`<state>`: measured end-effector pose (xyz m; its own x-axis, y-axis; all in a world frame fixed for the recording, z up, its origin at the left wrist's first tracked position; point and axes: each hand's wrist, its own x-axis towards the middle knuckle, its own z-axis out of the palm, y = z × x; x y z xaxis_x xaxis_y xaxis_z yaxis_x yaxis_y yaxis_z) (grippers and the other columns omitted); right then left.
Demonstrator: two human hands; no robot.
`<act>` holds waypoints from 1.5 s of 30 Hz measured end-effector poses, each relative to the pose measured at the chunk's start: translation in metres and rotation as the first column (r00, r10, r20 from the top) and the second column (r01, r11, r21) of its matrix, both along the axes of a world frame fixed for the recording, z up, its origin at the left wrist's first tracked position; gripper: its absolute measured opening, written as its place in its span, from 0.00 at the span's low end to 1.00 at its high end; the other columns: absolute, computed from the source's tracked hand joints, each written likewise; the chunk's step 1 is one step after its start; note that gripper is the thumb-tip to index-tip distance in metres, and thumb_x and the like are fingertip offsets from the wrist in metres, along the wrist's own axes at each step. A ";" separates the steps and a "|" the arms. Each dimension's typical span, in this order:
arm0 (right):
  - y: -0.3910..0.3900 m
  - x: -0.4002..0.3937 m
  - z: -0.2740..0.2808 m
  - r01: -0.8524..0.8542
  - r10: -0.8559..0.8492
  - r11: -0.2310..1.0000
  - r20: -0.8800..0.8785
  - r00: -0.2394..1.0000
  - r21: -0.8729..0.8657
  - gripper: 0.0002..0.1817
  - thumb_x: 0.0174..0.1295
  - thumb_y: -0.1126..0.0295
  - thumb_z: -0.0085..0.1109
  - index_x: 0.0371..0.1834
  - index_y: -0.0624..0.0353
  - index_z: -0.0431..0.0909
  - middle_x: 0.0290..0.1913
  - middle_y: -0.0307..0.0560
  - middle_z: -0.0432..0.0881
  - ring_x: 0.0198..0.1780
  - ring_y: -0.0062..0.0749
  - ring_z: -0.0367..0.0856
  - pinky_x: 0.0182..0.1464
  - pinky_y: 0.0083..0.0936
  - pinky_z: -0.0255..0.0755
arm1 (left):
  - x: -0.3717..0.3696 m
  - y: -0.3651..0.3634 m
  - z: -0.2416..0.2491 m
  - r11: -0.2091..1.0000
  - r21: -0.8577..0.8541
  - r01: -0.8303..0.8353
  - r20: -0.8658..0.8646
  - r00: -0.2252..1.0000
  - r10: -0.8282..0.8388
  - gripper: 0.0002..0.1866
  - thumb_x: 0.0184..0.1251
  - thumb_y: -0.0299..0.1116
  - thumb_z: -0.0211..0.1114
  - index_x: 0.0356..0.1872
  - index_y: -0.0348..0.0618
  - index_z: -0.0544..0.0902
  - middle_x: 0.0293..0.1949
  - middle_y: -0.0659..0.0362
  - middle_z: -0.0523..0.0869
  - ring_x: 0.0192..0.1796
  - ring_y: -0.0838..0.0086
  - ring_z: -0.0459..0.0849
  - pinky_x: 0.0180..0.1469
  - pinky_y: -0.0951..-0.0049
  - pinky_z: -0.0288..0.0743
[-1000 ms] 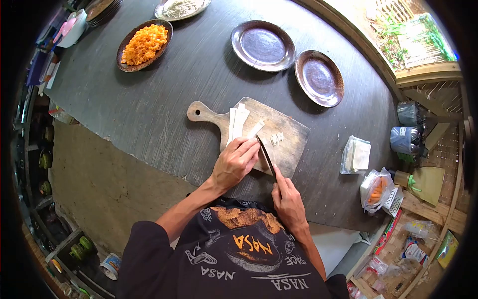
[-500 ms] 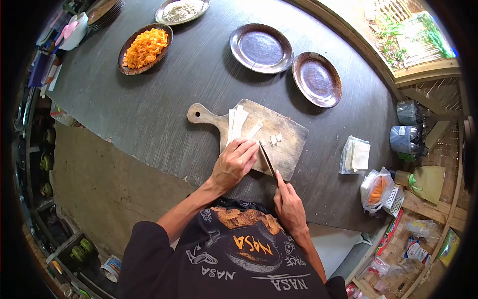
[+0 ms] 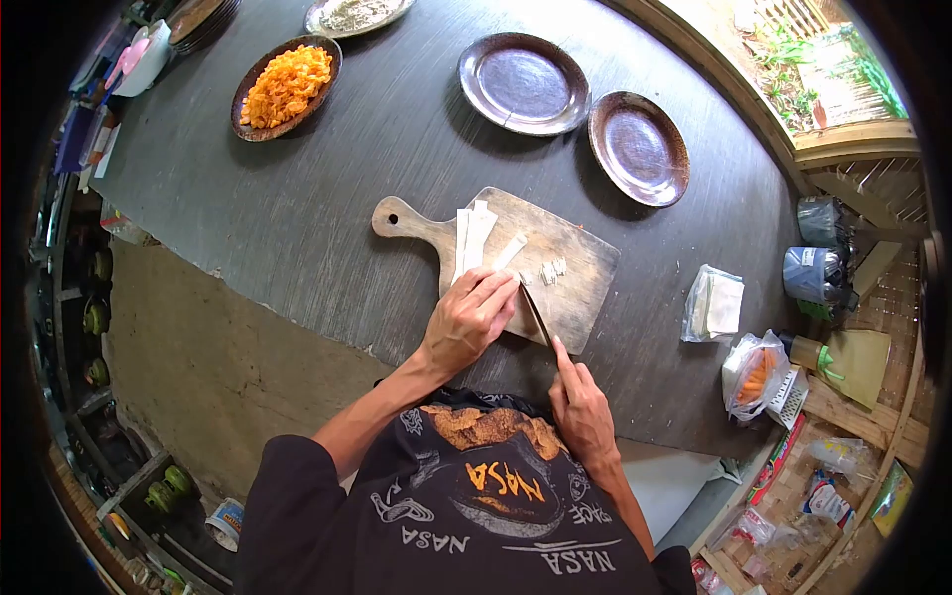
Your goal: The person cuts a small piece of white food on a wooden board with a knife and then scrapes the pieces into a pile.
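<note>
A wooden cutting board with a handle lies near the table's front edge. Flat white strips rest on it, fanned out and running under my left hand. The fingers of that hand are bent together, pinning the strips' near ends against the wood. In my right hand is a knife, its blade slanting over the board with the tip close to my left fingertips. Small cut white pieces lie in a little pile right of the strips.
Farther back stand a plate of orange shredded food, a dish of white powder and two brown plates. To the right are a plastic packet of white sheets, a bag of carrots and a grater.
The view has shifted slightly. My left hand still presses the strips and my right hand keeps the knife beside its fingertips, with only a very small movement of the blade.
</note>
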<state>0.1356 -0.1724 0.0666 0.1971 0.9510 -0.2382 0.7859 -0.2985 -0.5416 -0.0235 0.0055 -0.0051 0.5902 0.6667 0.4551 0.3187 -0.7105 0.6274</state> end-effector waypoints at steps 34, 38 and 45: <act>0.008 -0.002 -0.004 -0.013 0.015 0.997 -0.030 0.999 0.081 0.35 0.74 0.75 0.56 0.85 0.56 0.64 0.41 0.56 0.77 0.36 0.56 0.84 0.42 0.49 0.81 | -0.003 -0.003 -0.002 1.000 0.009 0.003 0.017 1.000 -0.003 0.16 0.64 0.24 0.74 0.53 0.33 0.88 0.53 0.53 0.90 0.59 0.60 0.86 0.64 0.63 0.81; 0.013 -0.004 -0.004 -0.001 0.002 0.999 -0.008 1.000 0.051 0.35 0.75 0.74 0.56 0.85 0.55 0.63 0.41 0.56 0.77 0.36 0.57 0.84 0.41 0.50 0.81 | -0.001 0.000 -0.001 1.000 0.010 0.001 0.027 1.000 -0.001 0.16 0.64 0.24 0.74 0.52 0.32 0.88 0.53 0.52 0.90 0.58 0.60 0.86 0.64 0.62 0.81; 0.005 -0.005 0.005 0.027 -0.028 0.998 -0.015 0.999 -0.051 0.33 0.76 0.76 0.54 0.85 0.57 0.64 0.41 0.59 0.78 0.38 0.55 0.81 0.46 0.48 0.77 | -0.002 0.000 -0.002 1.000 0.009 0.006 0.019 1.000 -0.006 0.17 0.64 0.23 0.74 0.54 0.31 0.88 0.54 0.52 0.90 0.59 0.59 0.86 0.65 0.62 0.82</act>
